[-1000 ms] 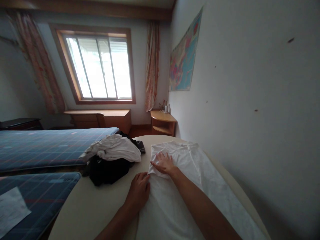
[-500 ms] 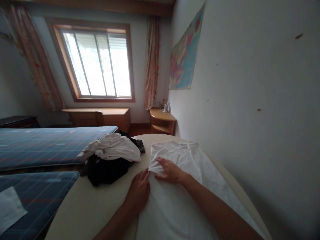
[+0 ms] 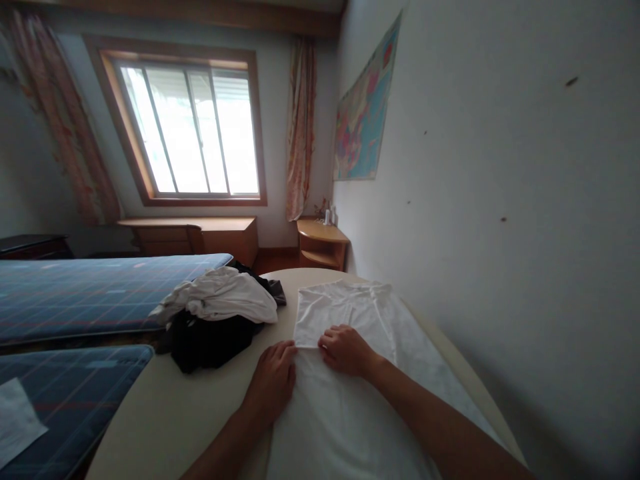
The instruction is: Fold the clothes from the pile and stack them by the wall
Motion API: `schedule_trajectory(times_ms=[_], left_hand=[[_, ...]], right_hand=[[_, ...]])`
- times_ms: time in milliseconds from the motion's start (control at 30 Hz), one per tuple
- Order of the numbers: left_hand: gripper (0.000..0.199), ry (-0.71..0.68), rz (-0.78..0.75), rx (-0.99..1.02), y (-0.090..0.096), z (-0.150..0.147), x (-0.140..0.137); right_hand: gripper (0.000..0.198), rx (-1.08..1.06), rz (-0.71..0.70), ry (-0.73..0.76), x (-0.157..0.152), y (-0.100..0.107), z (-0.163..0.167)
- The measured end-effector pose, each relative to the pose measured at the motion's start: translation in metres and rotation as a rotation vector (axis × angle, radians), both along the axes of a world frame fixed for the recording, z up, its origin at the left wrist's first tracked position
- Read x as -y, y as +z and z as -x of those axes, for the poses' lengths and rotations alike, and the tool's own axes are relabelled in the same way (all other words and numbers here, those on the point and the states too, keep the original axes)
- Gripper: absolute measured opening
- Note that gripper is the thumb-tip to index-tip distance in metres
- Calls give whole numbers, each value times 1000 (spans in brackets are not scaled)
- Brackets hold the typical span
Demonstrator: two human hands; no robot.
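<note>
Creases could spoil the cloth (image 3: 330, 427)

White and thin, the cloth lies on the right part of the counter (image 3: 155, 427), spread from near the far rim towards the wearer and out of view at the bottom. The left hand (image 3: 273, 375) rests at its left edge, with fingers (image 3: 287, 350) bent; whether they pinch the fabric or only press on it, I cannot tell. The right hand (image 3: 347, 351) sits farther in, its fingers curled down on the cloth beside a line running across to the left edge; a grip there is likely, but the tips are hidden.

The main risk, as I judge it, is skew: if one hand pulls harder than the other, that line would slant and the wrinkles beyond it would deepen. Dragging the right forearm over the near part could ruck it too. Along the right, the cloth comes close to the counter's rim, so a strong push that way might let it slip over. The pile (image 3: 231, 297) of clothes on the left is apart from it, so snagging seems unlikely.
</note>
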State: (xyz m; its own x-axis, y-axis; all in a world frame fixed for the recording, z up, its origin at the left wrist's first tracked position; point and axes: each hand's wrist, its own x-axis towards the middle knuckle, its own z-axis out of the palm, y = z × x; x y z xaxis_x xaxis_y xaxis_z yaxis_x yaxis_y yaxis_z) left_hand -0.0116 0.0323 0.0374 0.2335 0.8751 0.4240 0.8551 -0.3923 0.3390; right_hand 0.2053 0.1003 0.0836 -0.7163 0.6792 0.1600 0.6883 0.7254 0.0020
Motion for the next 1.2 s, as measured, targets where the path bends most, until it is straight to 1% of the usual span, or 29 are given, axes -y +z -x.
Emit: schedule_trajectory(times_ms=[133,233,367,500,567,767,867,967,1067,1133,1200], left_hand=[[54,-48,1,12,0,-1,0],[54,-68,10,6,-1,-1,-1],[49,-76,17,-7,-1,-1,-2],[50,-70,45,-24,0,-2,-2],[50,-75,49,-24,0,-2,-2],[51,-65,42,-22,-6,-2,-2],[50,-60,29,-23,-7,-1,-2],[48,-46,25,-20,-5,-1,-1],[47,14,17,-19,-3,-1,1],[47,43,13,-18,-4,-1,1],[46,60,22,-5,-5,-3,1]], right_hand=[[36,-128,87,-165,-14,5,14],[40,-211,119,-234,-34,4,32],[59,-175,196,-289,-60,-12,54],[73,-137,297,-447,-80,-25,66],[74,-126,306,-491,-88,-26,69],[69,-95,318,-430,-110,-24,73],[65,-110,307,-453,-115,-26,76],[63,-136,281,-508,-114,-25,80],[63,-162,243,-531,-106,-23,83],[64,-176,217,-551,-99,-23,81],[65,-173,225,-568,-93,-25,75]])
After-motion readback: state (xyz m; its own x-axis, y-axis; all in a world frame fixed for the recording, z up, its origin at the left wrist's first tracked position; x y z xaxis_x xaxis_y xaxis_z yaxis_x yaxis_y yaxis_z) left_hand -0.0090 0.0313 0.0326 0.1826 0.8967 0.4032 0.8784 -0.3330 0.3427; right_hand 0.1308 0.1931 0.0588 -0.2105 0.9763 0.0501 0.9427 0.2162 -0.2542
